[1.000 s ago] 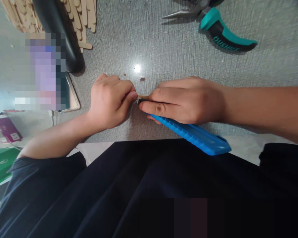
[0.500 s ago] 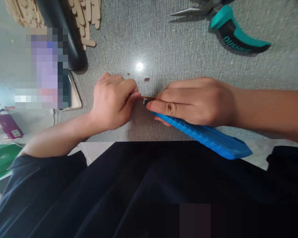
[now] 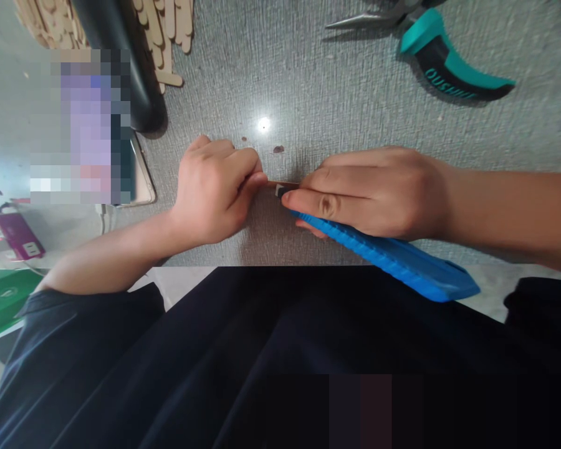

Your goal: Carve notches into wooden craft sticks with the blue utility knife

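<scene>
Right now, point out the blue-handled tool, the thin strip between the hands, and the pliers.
Blue-handled tool (image 3: 399, 259): head view, on the exposed blue handle.
Thin strip (image 3: 284, 183): head view, on its short exposed stretch.
Pliers (image 3: 422, 32): head view, on the teal part of the grip.

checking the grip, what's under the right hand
Under the right hand is a blue handle, one end jutting out. A thin brownish strip runs in from the left hand; the fingers cover its other end and part of the handle.

Centre: bare right hand (image 3: 369, 193) hides thin brown strip's (image 3: 280, 183) right end. Upper right: frame edge crops teal-and-black-handled metal pliers (image 3: 423, 36).
</scene>
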Motion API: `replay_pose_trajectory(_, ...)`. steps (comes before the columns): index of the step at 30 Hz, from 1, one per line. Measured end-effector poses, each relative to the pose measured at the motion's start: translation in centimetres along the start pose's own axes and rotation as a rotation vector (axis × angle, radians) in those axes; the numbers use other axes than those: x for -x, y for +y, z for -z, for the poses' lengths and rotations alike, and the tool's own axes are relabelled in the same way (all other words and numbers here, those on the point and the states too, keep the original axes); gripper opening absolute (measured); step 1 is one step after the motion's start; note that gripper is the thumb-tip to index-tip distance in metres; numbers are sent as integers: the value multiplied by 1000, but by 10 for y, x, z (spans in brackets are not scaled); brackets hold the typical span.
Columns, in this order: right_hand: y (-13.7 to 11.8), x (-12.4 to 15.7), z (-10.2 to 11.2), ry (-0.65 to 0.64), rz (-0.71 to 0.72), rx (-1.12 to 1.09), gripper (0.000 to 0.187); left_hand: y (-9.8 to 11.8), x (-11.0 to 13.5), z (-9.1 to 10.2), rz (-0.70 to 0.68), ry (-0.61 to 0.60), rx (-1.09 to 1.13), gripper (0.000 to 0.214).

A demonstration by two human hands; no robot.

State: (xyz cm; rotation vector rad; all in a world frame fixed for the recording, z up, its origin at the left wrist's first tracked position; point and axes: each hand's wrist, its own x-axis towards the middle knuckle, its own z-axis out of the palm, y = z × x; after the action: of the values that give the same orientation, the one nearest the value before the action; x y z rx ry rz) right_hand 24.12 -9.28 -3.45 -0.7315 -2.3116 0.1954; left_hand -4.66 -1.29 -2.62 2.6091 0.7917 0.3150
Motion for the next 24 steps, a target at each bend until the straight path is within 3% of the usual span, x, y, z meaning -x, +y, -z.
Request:
replay_pose_trajectory(2, 2, 5, -2, 37, 61, 70, 20, 0, -1, 2, 8, -14, -3, 42)
replay_pose_trajectory(5, 5, 13, -5, -56, 134, 94, 26, 0, -1, 4, 33, -43, 5, 41)
replay_pose_trajectory(13, 2, 20, -26, -4, 25, 126, 31, 0, -1, 6, 83, -87, 37, 42)
replay_pose_trajectory(21, 3, 21, -25, -28, -11, 57, 31, 0, -2, 4, 44, -56, -7, 45)
replay_pose_trajectory(24, 2, 21, -24, -34, 7, 127, 30, 2, -1, 5, 91, -70, 33, 43)
